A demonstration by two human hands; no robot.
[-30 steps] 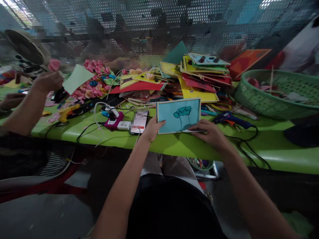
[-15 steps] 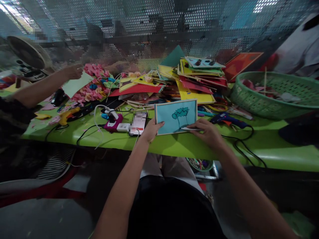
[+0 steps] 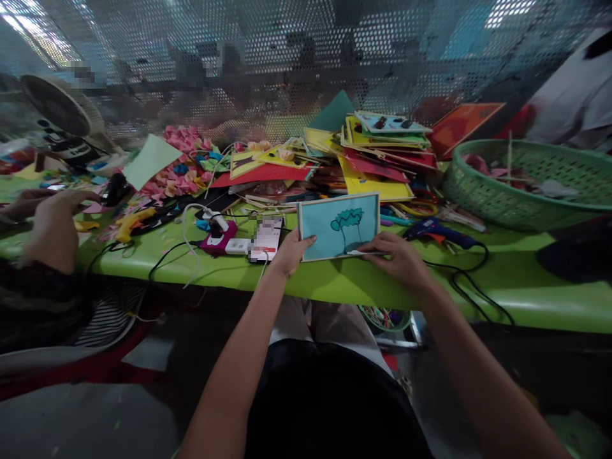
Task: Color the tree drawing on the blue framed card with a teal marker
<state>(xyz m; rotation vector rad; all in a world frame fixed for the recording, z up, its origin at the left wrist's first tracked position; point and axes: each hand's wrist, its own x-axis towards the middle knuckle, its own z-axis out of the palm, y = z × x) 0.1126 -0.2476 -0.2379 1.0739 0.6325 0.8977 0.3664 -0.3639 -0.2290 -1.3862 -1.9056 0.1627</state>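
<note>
A light-blue framed picture (image 3: 320, 229) with a dark outlined drawing of a scalloped shape on thin stems is tilted up above the table's front edge. My left hand (image 3: 290, 253) grips its left edge, thumb on the front. In my right hand (image 3: 394, 255) a slim white pen (image 3: 358, 253) is pinched, its tip at the lower part of the drawing. Left of my left hand lies a phone (image 3: 266, 239) beside a magenta power socket block (image 3: 218, 239) with plugs in it. A blue glue gun (image 3: 440, 231) rests right of my right hand.
Stacked coloured framed cards (image 3: 382, 146) stand behind the picture, near a green plastic basket (image 3: 530, 191). Pink paper flowers (image 3: 184, 140) and a yellow glue gun (image 3: 131, 224) are on the left. Cables cross the green table (image 3: 335, 284). A co-worker's hands (image 3: 52, 217) are at far left.
The co-worker's arm has drawn back from the pale green sheet toward the lower left. My hands and the framed picture stay nearly in place; the pen sits slightly lower.
</note>
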